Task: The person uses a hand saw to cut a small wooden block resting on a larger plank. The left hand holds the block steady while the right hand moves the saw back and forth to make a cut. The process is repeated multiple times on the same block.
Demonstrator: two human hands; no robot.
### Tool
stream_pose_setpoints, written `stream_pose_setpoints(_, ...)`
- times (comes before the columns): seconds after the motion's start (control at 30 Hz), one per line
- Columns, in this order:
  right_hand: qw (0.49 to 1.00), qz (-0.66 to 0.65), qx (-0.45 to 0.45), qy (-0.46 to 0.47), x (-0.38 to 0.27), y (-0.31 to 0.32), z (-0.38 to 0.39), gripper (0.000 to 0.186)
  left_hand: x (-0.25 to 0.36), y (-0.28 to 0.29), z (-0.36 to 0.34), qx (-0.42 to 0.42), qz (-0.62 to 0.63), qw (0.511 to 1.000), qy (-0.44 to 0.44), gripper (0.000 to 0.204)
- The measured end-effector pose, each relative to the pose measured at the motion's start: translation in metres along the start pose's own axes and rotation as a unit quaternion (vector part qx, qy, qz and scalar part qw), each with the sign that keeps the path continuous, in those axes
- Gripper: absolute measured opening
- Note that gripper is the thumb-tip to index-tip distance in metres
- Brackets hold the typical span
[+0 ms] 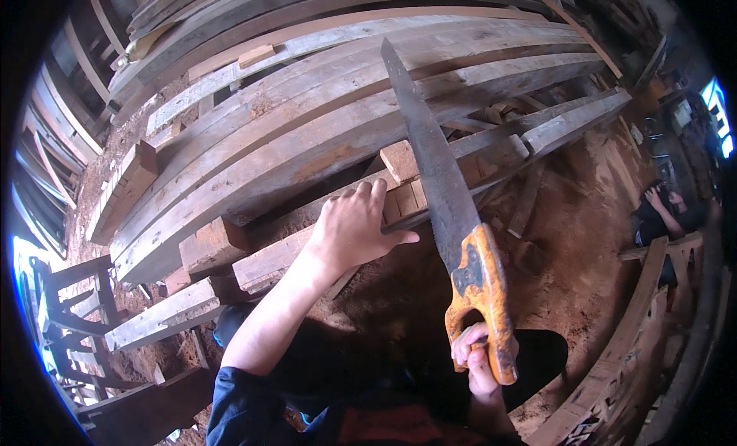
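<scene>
My left hand rests on a weathered timber with fingers bent over it and thumb stretched out to the right, beside some short cut pieces set along it. A small wood block lies just above my fingertips. My right hand grips the orange, worn handle of a handsaw, whose long dark blade points up and away, angled over the timbers. Whether its teeth touch the wood I cannot tell.
Long weathered beams are stacked ahead, with a thick block at their left. Dusty brown ground shows below. Wooden frames stand at left, more planks at right. Another person is at the far right.
</scene>
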State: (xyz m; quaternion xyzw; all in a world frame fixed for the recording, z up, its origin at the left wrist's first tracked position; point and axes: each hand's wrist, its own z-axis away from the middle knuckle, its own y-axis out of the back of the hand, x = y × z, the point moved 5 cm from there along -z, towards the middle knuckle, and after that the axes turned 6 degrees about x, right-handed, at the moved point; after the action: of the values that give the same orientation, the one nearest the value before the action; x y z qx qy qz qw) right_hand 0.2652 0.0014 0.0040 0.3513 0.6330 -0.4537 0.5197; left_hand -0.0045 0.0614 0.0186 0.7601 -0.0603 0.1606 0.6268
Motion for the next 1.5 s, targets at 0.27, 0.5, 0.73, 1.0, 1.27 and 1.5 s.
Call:
stream_pose_setpoints(0.27, 0.998, -0.023, 0.011, 0.064, 0.009, 0.001, 0.000, 0.020, 0.010, -0.021, -0.011, -0.038, -0.011, 0.999, 0.010, 0.058)
stream_pose_setpoints(0.5, 0.987, 0.158, 0.005, 0.032, -0.003, 0.001, -0.004, 0.015, 0.004, -0.018, -0.018, -0.045, 0.014, 0.997, 0.062, 0.049)
stream_pose_setpoints(0.73, 0.974, 0.203, 0.013, 0.097, -0.009, -0.015, -0.022, 0.015, 0.008, -0.019, -0.017, -0.033, -0.007, 0.999, 0.025, 0.048)
stream_pose_setpoints(1.0, 0.985, 0.170, 0.005, 0.008, -0.018, 0.019, 0.059, 0.016, 0.010, -0.016, -0.017, -0.043, -0.021, 0.999, 0.024, 0.046)
stream_pose_setpoints(1.27, 0.988, 0.149, 0.013, 0.029, -0.014, 0.016, 0.068, 0.017, 0.007, -0.019, -0.017, -0.041, -0.008, 0.999, 0.015, 0.048)
stream_pose_setpoints(1.5, 0.999, 0.048, 0.021, 0.003, -0.008, 0.026, 0.073, 0.016, 0.007, -0.020, -0.016, -0.031, -0.014, 0.999, 0.007, 0.050)
